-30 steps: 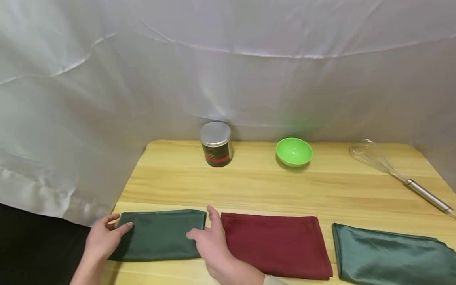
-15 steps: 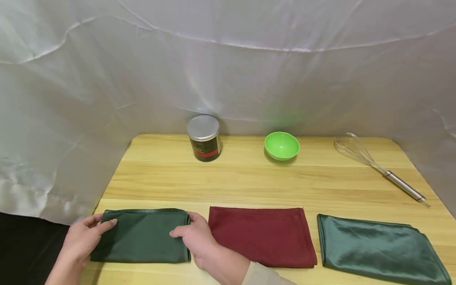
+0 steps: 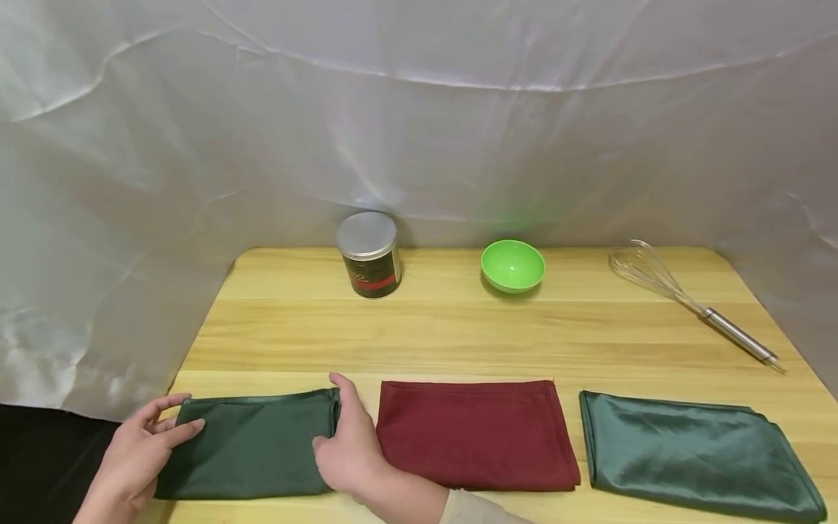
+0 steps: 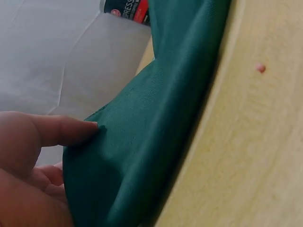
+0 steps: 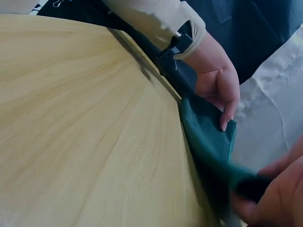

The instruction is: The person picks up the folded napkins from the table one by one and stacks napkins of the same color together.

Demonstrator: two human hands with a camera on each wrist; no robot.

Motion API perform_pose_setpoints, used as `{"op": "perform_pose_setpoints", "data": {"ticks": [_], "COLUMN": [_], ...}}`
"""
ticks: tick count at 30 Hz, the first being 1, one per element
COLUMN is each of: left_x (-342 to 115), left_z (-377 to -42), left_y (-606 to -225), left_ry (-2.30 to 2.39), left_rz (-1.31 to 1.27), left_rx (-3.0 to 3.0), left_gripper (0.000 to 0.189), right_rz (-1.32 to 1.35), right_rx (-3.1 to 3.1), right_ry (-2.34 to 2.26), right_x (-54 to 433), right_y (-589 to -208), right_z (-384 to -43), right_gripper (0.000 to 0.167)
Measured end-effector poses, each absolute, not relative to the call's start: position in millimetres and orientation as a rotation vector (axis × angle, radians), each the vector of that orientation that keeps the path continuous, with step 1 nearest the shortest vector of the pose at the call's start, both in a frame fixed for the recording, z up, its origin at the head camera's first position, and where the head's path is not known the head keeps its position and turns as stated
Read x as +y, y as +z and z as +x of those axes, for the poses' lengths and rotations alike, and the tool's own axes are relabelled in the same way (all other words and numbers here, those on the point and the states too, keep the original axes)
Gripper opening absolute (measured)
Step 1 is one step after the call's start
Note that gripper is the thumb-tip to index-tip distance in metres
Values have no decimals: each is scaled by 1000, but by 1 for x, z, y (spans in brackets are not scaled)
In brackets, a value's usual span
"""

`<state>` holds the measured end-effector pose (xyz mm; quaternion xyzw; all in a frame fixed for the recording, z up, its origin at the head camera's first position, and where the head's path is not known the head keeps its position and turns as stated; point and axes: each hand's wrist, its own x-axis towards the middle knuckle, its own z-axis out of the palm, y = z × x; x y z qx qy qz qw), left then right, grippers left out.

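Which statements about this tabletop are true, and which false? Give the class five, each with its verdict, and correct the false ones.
1. The red cloth lies between the left green cloth and the right green cloth. True.
2. The left hand and right hand hold opposite ends of the left green cloth. True.
3. The left hand holds the right green cloth. False: neither hand touches it.
4. The tin has its lid on. True.
5. The tin lies on its side. False: it stands upright.
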<state>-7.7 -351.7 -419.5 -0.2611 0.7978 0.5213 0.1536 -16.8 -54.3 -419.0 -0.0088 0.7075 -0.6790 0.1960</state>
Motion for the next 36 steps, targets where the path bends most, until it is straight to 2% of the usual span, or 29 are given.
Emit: {"op": "perform_pose_setpoints", "data": {"ticks": [9,17,24,36], "left_x": [-355,-346,-331,-279], "left_z": [-7,8,13,4], "left_y": [-400,-383,-374,-360], "left_ry": [1494,1629,2044,2224], "left_rz": [-711,-591,-531,-297], "left_rx": [2445,2586,2446,2366], "left_gripper": [69,45,43,40], "right_rz": [-49,-83,-139,-120], "right_rx": [2015,2013,1925,1936], "right_ry": [-2033,-2091,-2173,-2198], "right_x": [-50,-30,-13,43], "right_y": [-411,-392,-383,-367], "right_z": [-22,-30,-35,-41], "right_gripper": [70,60,58,63]}}
